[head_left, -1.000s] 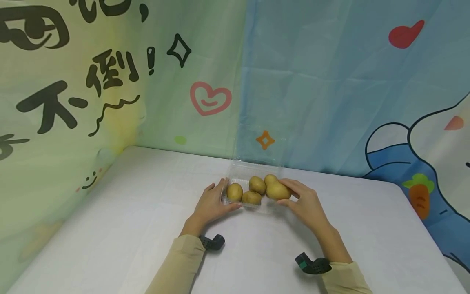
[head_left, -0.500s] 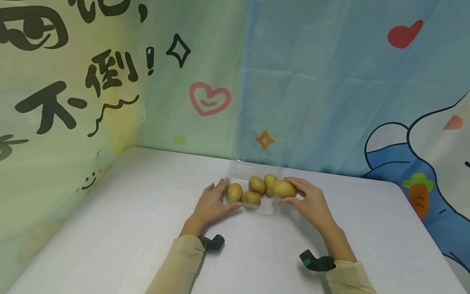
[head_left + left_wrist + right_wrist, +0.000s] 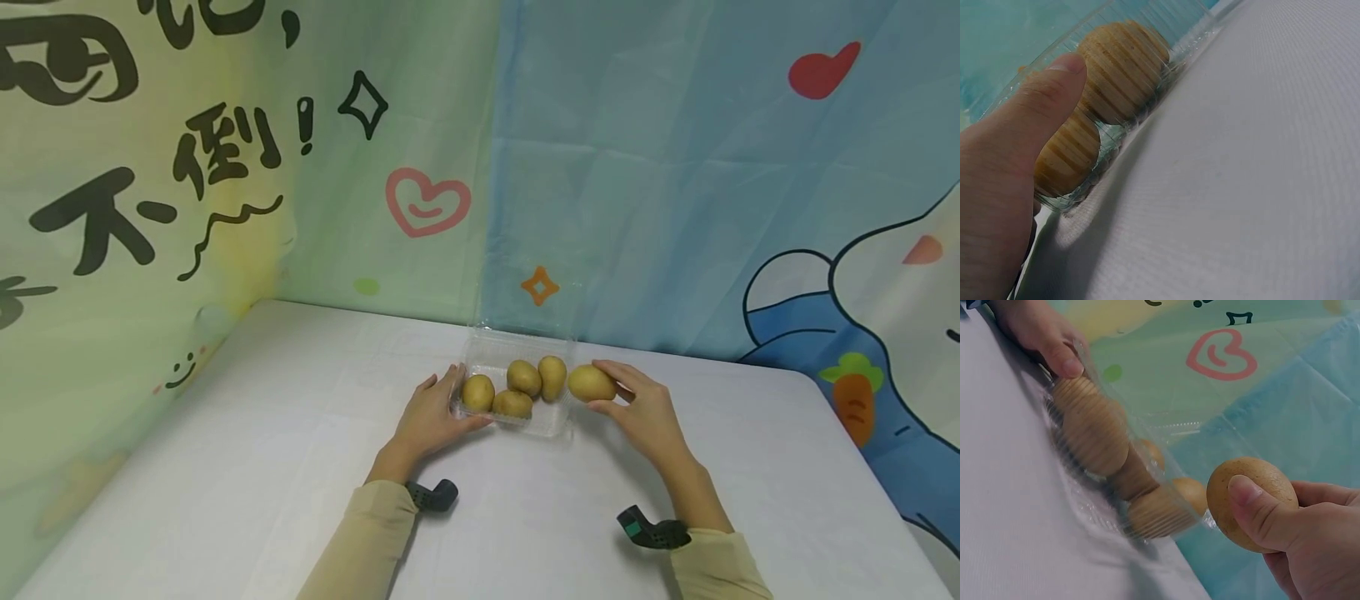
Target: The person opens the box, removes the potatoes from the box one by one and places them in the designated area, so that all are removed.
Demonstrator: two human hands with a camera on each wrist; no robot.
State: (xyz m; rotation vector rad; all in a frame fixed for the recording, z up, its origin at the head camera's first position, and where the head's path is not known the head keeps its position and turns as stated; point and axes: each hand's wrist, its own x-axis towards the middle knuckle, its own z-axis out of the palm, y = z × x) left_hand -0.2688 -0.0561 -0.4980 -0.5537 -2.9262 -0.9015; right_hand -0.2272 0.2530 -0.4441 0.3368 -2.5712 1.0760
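A clear plastic clamshell box (image 3: 551, 422) stands on the table with several potatoes (image 3: 523, 378) inside. My left hand (image 3: 431, 419) grips the left end of the box. In the left wrist view, its thumb presses on the ribbed front wall, and a potato (image 3: 1124, 72) shows through the plastic. My right hand (image 3: 648, 421) pinches another potato (image 3: 591, 384) between thumb and fingers, just beyond the right end of the box. In the right wrist view, that held potato (image 3: 1247, 500) hangs above the table, apart from those inside.
The transparent lid (image 3: 525, 312) stands raised behind the box, near the back edge of the white table (image 3: 300, 467). A printed cloth (image 3: 637, 167) hangs directly behind and on the left. A dark wrist device (image 3: 652, 531) sits on each forearm.
My right hand has carried its potato to the right, from over the box to past its right end. The potato behind it is now fully visible. My left hand stays on the box.
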